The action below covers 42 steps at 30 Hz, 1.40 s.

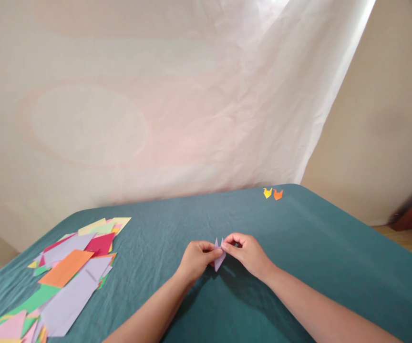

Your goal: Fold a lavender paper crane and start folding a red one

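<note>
Lilac origami paper (218, 265): my left hand (199, 257) and right hand (246, 251) both pinch it; tugging unevenly could tear its points.

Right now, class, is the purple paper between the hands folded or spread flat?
Folded: the purple paper, held by left hand and right hand, is narrow, with two upper points.

A teal cloth (145, 276) covers the counter (334, 257). On its left side, a loose pile of coloured paper (77, 290) spreads out, with an orange sheet (66, 268) lying on top near a crimson one (100, 244). Near the far edge, a small yellow folded figure (267, 193) lies just beside an orange folded figure (278, 195). Behind hangs a pale, creased sheet (206, 105); right of it stands a beige wall (381, 119), above a strip of wooden floor (402, 240).
</note>
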Each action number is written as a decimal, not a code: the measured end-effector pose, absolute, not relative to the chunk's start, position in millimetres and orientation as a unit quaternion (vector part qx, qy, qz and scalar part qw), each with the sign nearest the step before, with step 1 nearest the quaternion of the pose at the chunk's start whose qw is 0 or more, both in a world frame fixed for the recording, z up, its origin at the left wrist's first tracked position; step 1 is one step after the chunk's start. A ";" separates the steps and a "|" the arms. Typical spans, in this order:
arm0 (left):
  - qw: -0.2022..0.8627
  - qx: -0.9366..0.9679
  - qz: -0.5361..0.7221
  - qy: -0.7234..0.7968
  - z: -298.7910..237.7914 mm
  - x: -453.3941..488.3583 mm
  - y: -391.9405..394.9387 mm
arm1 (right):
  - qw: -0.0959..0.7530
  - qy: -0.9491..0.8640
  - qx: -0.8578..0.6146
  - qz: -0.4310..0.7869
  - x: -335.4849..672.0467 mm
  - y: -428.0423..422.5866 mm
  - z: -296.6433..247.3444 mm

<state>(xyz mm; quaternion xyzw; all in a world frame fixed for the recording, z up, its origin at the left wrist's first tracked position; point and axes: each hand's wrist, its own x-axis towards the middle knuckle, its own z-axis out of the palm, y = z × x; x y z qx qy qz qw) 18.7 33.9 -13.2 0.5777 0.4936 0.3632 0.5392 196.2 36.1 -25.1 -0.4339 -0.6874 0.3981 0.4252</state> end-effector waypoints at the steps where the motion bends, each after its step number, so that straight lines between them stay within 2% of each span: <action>1: 0.541 0.575 0.364 0.494 -13.1 18.9 33.7 | 0.427 -0.687 -0.434 0.396 196.2 36.0 -24.8; 13: 0.533 0.593 0.354 0.489 -11.9 17.8 34.1 | 0.427 -0.692 -0.447 0.372 195.0 33.0 -20.1; 22: 0.410 0.658 0.361 0.518 -11.6 14.2 35.8 | 0.431 -0.709 -0.446 0.335 194.4 31.8 -15.7; 30: 0.490 0.602 0.373 0.507 -13.7 13.9 37.3 | 0.432 -0.700 -0.449 0.350 194.8 33.9 -19.1; 42: 0.529 0.577 0.387 0.488 -11.4 14.7 36.4 | 0.429 -0.683 -0.449 0.384 194.3 34.4 -21.5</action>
